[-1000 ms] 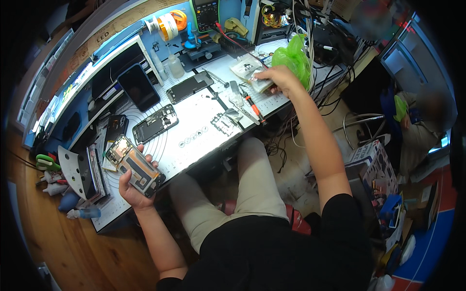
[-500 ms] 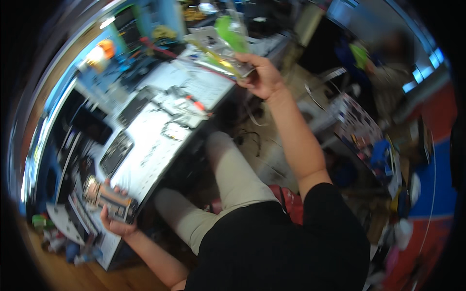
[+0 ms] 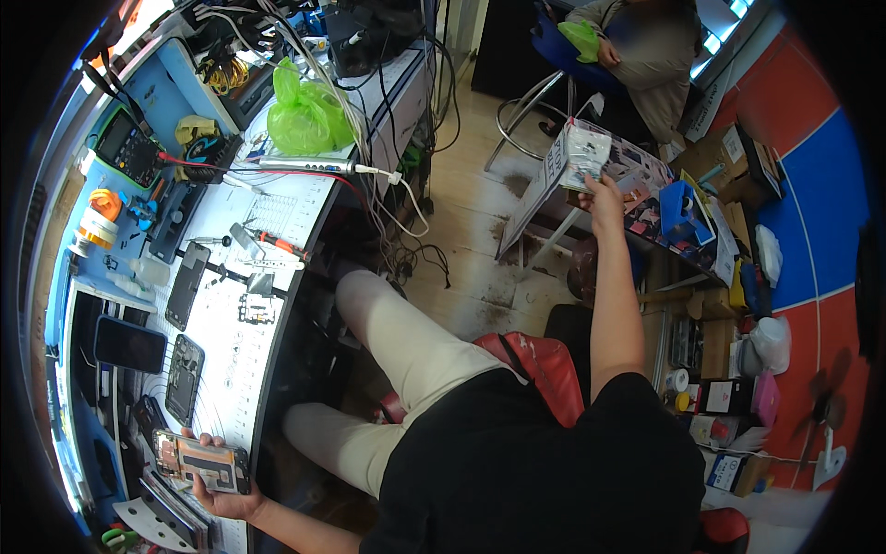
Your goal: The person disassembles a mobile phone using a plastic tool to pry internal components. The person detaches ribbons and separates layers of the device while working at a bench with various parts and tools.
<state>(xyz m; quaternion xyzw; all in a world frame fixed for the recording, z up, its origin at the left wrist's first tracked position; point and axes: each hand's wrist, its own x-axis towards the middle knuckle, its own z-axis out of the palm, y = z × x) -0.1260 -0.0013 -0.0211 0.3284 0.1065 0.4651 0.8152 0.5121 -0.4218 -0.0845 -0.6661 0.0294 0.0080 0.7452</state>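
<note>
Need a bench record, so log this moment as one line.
left hand: holds opened phone | right hand: holds packet, right of bench | on bench: green bag, orange-black tool

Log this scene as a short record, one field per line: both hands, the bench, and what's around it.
Left hand: holds an opened phone at the bench, inner parts exposed
Right hand: holds a white packet, arm extended away from the bench
On bench: phone body with exposed parts, dark flat panel, orange-handled tool, green plastic bag
Back of bench: multimeter with green edging
Beyond right hand: seated person, lower body and one hand visible
</note>
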